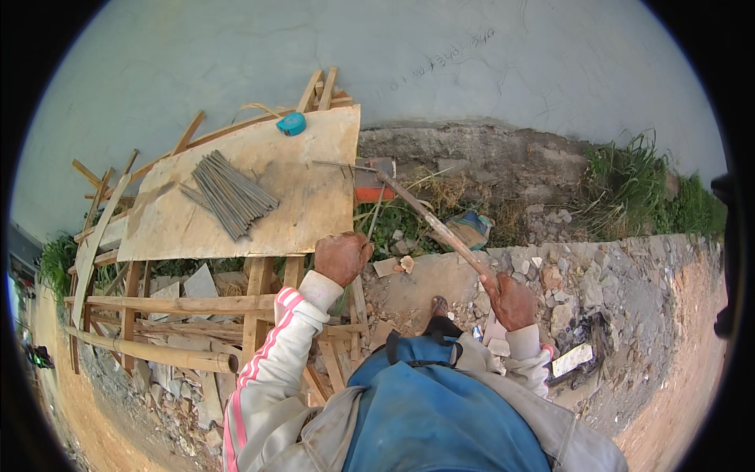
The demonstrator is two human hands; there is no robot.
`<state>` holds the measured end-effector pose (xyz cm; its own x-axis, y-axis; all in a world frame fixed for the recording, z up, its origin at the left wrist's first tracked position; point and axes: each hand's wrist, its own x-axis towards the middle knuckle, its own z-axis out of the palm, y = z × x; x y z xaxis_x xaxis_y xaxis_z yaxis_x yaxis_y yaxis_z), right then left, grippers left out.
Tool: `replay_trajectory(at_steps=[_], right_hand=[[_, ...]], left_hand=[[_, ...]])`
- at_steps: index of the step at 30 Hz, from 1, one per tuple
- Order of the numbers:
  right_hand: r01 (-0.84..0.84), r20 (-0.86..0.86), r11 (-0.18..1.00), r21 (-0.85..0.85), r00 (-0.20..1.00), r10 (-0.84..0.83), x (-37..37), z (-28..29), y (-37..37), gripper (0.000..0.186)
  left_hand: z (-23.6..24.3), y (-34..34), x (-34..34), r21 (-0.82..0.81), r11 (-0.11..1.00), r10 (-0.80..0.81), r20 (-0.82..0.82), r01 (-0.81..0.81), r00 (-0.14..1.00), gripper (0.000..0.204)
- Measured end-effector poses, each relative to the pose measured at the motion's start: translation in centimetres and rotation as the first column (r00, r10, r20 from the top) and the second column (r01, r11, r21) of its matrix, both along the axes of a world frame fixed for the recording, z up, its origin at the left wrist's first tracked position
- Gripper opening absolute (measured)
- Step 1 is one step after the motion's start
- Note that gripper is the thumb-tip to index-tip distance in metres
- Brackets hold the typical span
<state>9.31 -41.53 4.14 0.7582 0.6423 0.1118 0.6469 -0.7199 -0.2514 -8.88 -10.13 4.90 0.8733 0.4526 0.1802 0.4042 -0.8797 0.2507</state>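
My left hand (pixel 342 258) is a fist at the near right corner of a plywood board (pixel 307 212). From its thumb side a thin metal rod (pixel 377 211) runs away toward the far end of a long bar. My right hand (pixel 513 302) is wrapped around the near end of that bar, a long wooden-looking lever (pixel 444 230) that slants up and left. The lever's metal tip meets thin rods at the board's right edge, beside a reddish-orange block (pixel 373 193). A pile of cut steel rods (pixel 232 193) lies on the board.
A turquoise tape measure (pixel 291 124) sits at the board's far edge. Timber framing (pixel 181 304) and a bamboo pole (pixel 149 349) stand below on the left. Broken rubble (pixel 598 275) covers ground at right. A grey wall (pixel 236 55) rises behind, with grass (pixel 629 189) along it.
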Motion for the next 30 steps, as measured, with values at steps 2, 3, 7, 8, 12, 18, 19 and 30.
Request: replay_trajectory(at_steps=[2, 3, 7, 8, 12, 18, 19, 30], right_hand=[[-0.033, -0.095, 0.999, -0.011, 0.995, 0.032, 1.0, 0.1, -0.3, 0.057], [-0.055, -0.136, 0.998, 0.000, 0.989, 0.055, 1.4, 0.2, -0.4, 0.058], [-0.127, -0.248, 0.992, 0.019, 0.960, 0.127, 3.0, 0.7, -0.3, 0.058], [-0.121, -0.284, 0.993, 0.002, 0.952, 0.116, 3.2, 0.8, -0.2, 0.058], [-0.142, -0.327, 0.989, 0.031, 0.934, 0.144, 3.0, 1.1, -0.3, 0.058], [-0.058, -0.229, 0.994, 0.095, 0.970, 0.078, 0.6, 1.2, -0.8, 0.059], [-0.047, -0.232, 0.995, 0.086, 0.970, 0.066, 0.3, 1.4, -0.8, 0.060], [-0.013, -0.196, 0.996, 0.090, 0.980, 0.030, -2.1, 1.1, -0.3, 0.055]], left_hand=[[0.0, -0.4, 0.0, -0.030, 0.999, 0.035, 0.006, -0.035, 0.999, 0.032], [0.0, -0.7, -0.1, -0.034, 0.999, 0.044, 0.029, -0.043, 0.999, 0.032], [-0.7, -1.4, 0.3, 0.005, 0.996, 0.093, 0.042, -0.094, 0.995, 0.030], [-0.9, -1.5, 0.5, 0.027, 0.995, 0.099, 0.028, -0.100, 0.995, 0.029], [-1.6, -1.2, 0.5, 0.081, 0.995, 0.063, 0.042, -0.066, 0.997, 0.029], [-2.0, 0.0, 0.3, 0.096, 0.995, -0.037, 0.087, 0.029, 0.995, 0.024], [-2.0, 0.2, 0.5, 0.159, 0.986, -0.068, 0.066, 0.056, 0.995, 0.023], [-2.2, 1.8, -0.2, 0.200, 0.971, -0.140, 0.030, 0.132, 0.990, 0.025]])
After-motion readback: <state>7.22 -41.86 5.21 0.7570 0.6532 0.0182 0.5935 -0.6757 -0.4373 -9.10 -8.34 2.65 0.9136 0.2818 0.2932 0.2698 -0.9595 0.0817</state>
